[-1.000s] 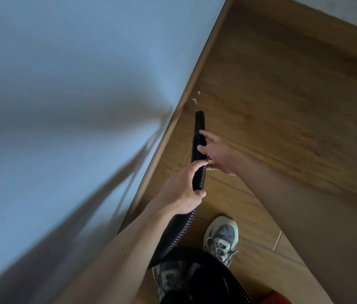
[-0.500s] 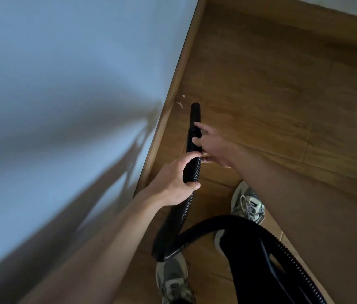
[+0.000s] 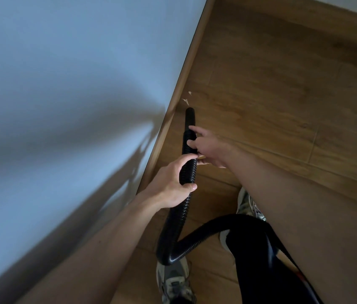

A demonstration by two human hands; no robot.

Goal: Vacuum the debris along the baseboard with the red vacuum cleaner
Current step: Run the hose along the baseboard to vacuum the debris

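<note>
Head view, taken from left to right: a pale blue-grey wall (image 3: 63,95) fills the left side, crossed by soft shadows of the arms. At its foot runs the wooden baseboard (image 3: 191,53), slanting from the top of the frame down toward the middle. Just beside it on the wood floor (image 3: 282,95) lie a few pale flakes of debris (image 3: 185,101), with another small fleck (image 3: 190,92) a little farther along.

The nozzle (image 3: 190,116) of the black ribbed hose (image 3: 185,207) points at those flakes and stops just short of them, close against the baseboard, which looks like the line it is meant to follow. The left hand (image 3: 173,183) is wrapped fully round the hose, fingers and thumb closed on it, apparently carrying the weight and aiming it. The right hand (image 3: 210,148) is only half closed, its fingertips resting on the collar where the hose meets the nozzle, probably to steady or steer the tip; whether it truly grips cannot be told.

Below the hands the hose loops back toward the person's legs and two grey shoes (image 3: 248,205). A sliver of red (image 3: 302,276) at the lower right is likely the vacuum cleaner's body, mostly hidden. No containers are in view.
</note>
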